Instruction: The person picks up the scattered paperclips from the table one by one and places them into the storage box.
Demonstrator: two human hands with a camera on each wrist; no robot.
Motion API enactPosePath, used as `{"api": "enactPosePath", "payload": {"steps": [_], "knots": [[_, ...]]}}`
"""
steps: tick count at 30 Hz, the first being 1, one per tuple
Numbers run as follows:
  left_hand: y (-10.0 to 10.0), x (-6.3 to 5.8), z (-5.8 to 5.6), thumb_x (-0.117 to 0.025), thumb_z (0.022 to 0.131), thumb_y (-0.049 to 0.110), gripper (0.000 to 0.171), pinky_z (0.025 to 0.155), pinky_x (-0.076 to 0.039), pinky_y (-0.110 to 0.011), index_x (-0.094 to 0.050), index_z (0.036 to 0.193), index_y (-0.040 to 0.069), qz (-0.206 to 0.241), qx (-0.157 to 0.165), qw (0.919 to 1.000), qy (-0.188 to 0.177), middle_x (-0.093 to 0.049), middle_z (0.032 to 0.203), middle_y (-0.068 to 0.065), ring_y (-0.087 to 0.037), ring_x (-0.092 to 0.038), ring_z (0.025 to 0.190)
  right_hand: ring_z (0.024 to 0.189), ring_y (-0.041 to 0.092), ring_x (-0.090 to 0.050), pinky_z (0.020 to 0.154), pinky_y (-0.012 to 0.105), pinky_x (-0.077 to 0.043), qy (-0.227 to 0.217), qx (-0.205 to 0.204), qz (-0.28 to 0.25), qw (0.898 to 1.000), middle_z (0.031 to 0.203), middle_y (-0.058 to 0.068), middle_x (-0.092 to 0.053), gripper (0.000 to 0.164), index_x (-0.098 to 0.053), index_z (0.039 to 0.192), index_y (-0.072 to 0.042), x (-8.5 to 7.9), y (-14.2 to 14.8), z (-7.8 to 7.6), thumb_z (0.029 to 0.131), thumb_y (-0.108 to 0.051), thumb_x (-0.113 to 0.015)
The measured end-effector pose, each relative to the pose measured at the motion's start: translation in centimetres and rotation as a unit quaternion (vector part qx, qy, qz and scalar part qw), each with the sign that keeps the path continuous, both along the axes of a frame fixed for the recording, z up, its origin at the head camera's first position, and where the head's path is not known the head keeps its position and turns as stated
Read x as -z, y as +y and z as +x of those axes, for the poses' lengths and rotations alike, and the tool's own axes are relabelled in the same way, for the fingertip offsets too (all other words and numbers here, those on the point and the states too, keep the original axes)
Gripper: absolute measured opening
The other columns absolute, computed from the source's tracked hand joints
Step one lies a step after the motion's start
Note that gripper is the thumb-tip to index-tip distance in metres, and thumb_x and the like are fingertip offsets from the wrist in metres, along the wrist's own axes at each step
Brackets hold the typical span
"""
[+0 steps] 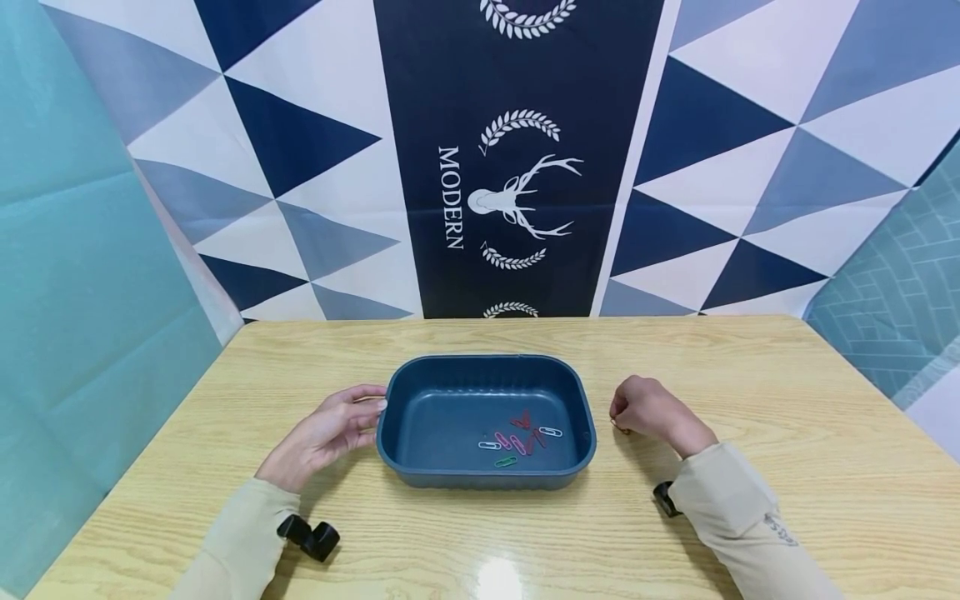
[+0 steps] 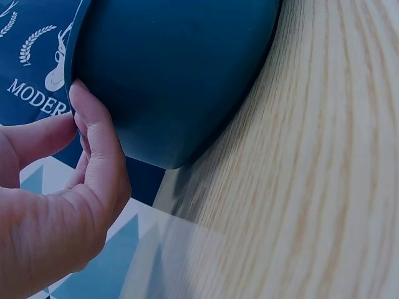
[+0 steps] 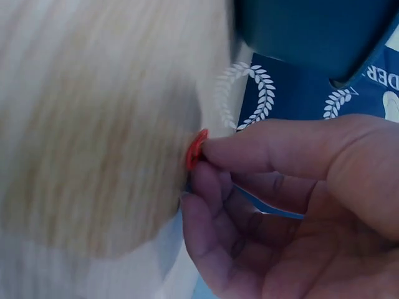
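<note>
A dark blue plastic basin (image 1: 480, 481) stands on the table with several paper clips inside: red, pink, white and a green paper clip (image 1: 506, 461), gathered towards its right half. At the basin's left end my left hand (image 1: 330, 433) pinches the rim, thumb at the edge and fingers against the outer wall (image 2: 181, 75). Right of the basin, my right hand (image 1: 648, 408) is low over the tabletop. It pinches a small red-orange paper clip (image 3: 197, 149) between thumb and fingertips, partly hidden by them.
The light wood table (image 1: 480, 525) ends at a back edge against a patterned cloth (image 1: 517, 275) with a deer print. Teal cloth (image 1: 67, 292) hangs along the left side. A black wrist device (image 1: 309, 536) sits on the left sleeve, another (image 1: 666, 500) on the right.
</note>
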State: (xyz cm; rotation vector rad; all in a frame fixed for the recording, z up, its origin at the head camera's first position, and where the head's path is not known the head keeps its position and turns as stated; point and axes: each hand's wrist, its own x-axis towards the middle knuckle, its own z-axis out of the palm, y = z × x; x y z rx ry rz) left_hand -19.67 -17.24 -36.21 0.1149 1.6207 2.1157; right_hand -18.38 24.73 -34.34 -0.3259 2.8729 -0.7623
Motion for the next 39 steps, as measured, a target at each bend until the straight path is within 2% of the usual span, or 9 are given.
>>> {"api": "enactPosePath", "payload": {"steps": [5,8,12,22,26,29,34,39], "knots": [[0.0,0.1,0.0,-0.050,0.099,0.000,0.032,0.071,-0.056,-0.029,-0.037,0.127,-0.006,0.000,-0.001,1.0000,0.000,-0.064,0.096,-0.006,-0.012,-0.063,0.079,0.057,0.015,-0.045,0.054,0.028,-0.038,0.004,-0.004,0.009,1.000,0.064,0.001,-0.054,0.012,-0.062,0.071,-0.002,0.0,0.1,0.0,0.075,0.009,-0.058],[-0.1,0.2,-0.1,-0.049,0.099,0.000,0.033,0.072,-0.056,-0.029,-0.036,0.128,-0.007,-0.002,0.001,1.0000,0.000,-0.064,0.096,-0.005,-0.012,-0.063,0.079,0.058,0.016,-0.045,0.055,0.029,-0.039,-0.005,0.000,0.011,1.000,0.066,0.001,-0.054,0.010,-0.061,0.072,-0.002,-0.1,0.1,0.1,0.079,0.004,-0.064],[0.0,0.1,-0.1,-0.049,0.099,0.000,0.035,0.071,-0.056,-0.028,-0.034,0.130,-0.007,-0.007,-0.003,1.0000,0.000,-0.064,0.095,-0.005,-0.011,-0.063,0.078,0.062,0.017,-0.047,0.056,0.029,-0.040,-0.007,0.000,0.016,1.000,0.069,0.002,-0.054,0.013,-0.061,0.072,-0.002,-0.1,0.1,0.2,0.080,0.001,-0.071],[0.0,0.3,-0.1,-0.047,0.099,0.000,0.039,0.068,-0.055,-0.026,-0.030,0.134,-0.009,-0.016,-0.009,0.9998,-0.006,-0.064,0.094,-0.004,-0.010,-0.063,0.077,0.062,0.016,-0.047,0.056,0.029,-0.039,-0.023,-0.014,0.025,0.999,0.069,0.002,-0.053,0.014,-0.060,0.072,-0.004,-0.1,0.0,0.3,0.083,0.001,-0.068],[0.0,0.3,-0.1,-0.047,0.099,0.000,0.040,0.068,-0.055,-0.026,-0.030,0.134,-0.008,-0.014,-0.013,0.9998,-0.009,-0.064,0.094,-0.004,-0.010,-0.063,0.077,0.061,0.016,-0.047,0.056,0.029,-0.040,-0.036,-0.010,-0.001,0.999,0.069,0.002,-0.053,0.011,-0.061,0.076,-0.002,0.0,0.3,0.1,0.084,0.001,-0.067],[0.0,0.4,-0.2,-0.047,0.099,0.000,0.039,0.069,-0.055,-0.027,-0.031,0.133,-0.008,-0.013,-0.012,0.9998,-0.008,-0.064,0.094,-0.004,-0.011,-0.063,0.077,0.062,0.016,-0.048,0.057,0.029,-0.042,-0.054,0.002,-0.043,0.998,0.069,0.003,-0.054,0.006,-0.061,0.080,0.001,0.1,0.7,-0.1,0.084,0.002,-0.065],[0.0,0.3,-0.2,-0.047,0.099,-0.001,0.037,0.070,-0.055,-0.027,-0.032,0.132,-0.008,-0.015,-0.009,0.9998,-0.005,-0.064,0.094,-0.005,-0.011,-0.063,0.077,0.066,0.017,-0.052,0.059,0.029,-0.047,-0.086,0.032,-0.123,0.988,0.072,0.006,-0.057,0.003,-0.061,0.086,0.006,-0.1,1.2,-0.4,0.088,0.004,-0.058],[0.0,0.3,-0.2,-0.046,0.099,-0.001,0.038,0.072,-0.056,-0.028,-0.031,0.133,-0.009,-0.015,-0.006,0.9999,-0.004,-0.064,0.096,-0.005,-0.011,-0.063,0.080,0.068,0.017,-0.055,0.061,0.028,-0.049,-0.104,0.058,-0.159,0.980,0.075,0.006,-0.060,0.007,-0.061,0.092,0.007,-0.7,1.3,-0.6,0.091,0.002,-0.057]]}}
